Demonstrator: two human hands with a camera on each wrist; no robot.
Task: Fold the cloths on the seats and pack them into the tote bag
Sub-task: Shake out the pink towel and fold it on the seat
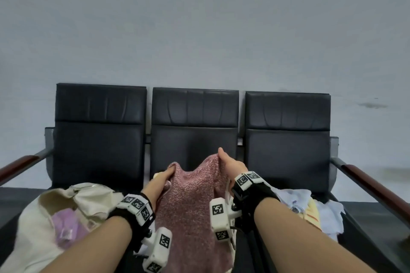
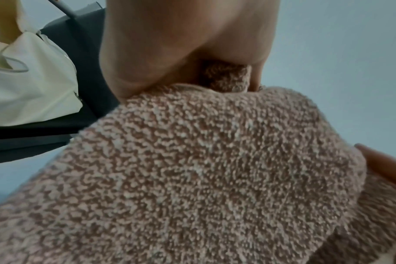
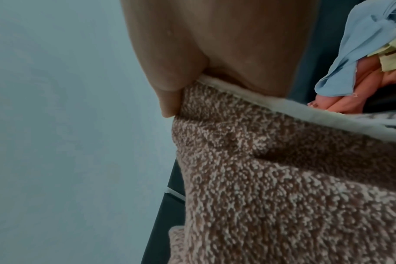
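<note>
From the head view, you are mid-fold on the pink terry towel: your left hand and right hand each pinch a top corner and hold it raised over the middle seat, the right corner higher than the left, the rest hanging toward you. The cream tote bag lies open on the seat just left of your left fingers, something lilac already inside. A heap of unfolded cloths, pale blue and yellow, waits to the right of your right wrist. I judge the task part done. Next, level the corners, lay the towel flat and bring edge to edge; the thick pile will sag, so keep tension.

In the left wrist view, your thumb presses the towel's hem against the fingers behind it; a tuck of towel shows between them. The tote bag sits left of the thumb.

In the right wrist view, your thumb clamps the pale hem against the hidden fingers; blue, yellow and peach cloths lie to the right.

The seats are black padded vinyl with wooden armrests, set against a plain grey wall.
</note>
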